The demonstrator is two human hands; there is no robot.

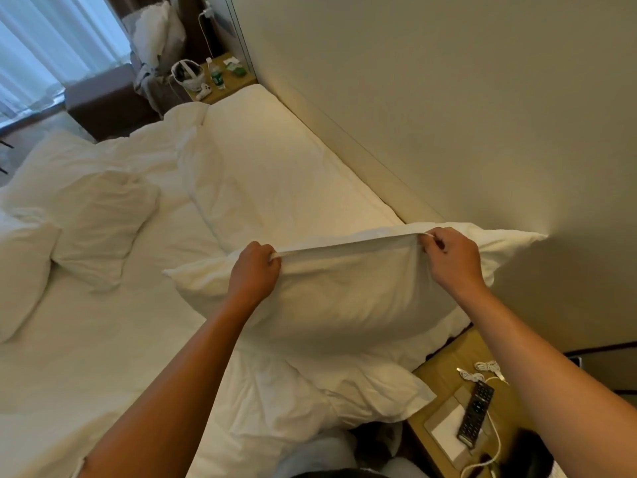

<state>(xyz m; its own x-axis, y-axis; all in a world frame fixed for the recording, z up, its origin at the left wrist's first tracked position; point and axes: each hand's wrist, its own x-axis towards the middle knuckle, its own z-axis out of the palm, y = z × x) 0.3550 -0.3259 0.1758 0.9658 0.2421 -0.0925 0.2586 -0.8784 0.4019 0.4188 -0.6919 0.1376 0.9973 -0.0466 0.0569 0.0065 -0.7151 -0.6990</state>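
White pillow, underside hidden, perhaps touching wall.

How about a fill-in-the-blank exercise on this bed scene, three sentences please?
1. The left hand and right hand pinch the edge of a white ____ held above the bed.
2. On the near bedside table lies a black ____ control.
3. The bottle on the far table has a ____ label.
Missing words: pillow; remote; green.
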